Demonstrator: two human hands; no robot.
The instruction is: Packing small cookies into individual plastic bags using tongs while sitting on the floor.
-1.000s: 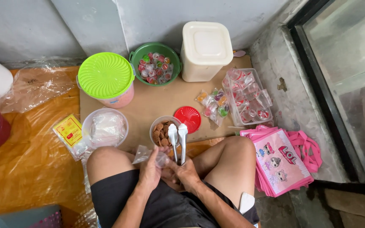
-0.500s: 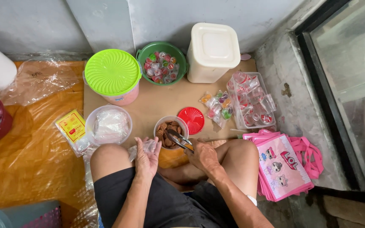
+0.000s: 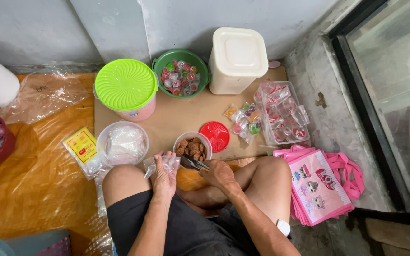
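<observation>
Holding a small clear plastic bag point(image 3: 160, 163) open by its mouth, my left hand point(image 3: 164, 175) has its fingers curled and pinched on the film just above my left knee, while my right hand point(image 3: 220, 173) is closed around the handle end of a pair of metal tongs point(image 3: 193, 163). I judge this to be the filling step: brown biscuits are being lifted out of the small round tub point(image 3: 193, 147) and dropped into the bag. The tub sits on the cardboard sheet point(image 3: 186, 116) right in front of my legs, its red lid point(image 3: 215, 136) lying just beside it to the right. The tongs lie nearly level, their long axis running from my right fist leftward and slightly away from me, tips pointing toward the bag's mouth and the near rim of the tub; whether a biscuit is caught between the tips I cannot tell. What the next move calls for, as I read it, is keeping the bag's mouth spread and steady and the tips lined up over it before letting go, since the film is limp and the opening narrow. Behind stand a green-lidded bucket point(image 3: 125, 85), a green bowl of jelly cups point(image 3: 180, 75) and a white lidded container point(image 3: 237, 59).
</observation>
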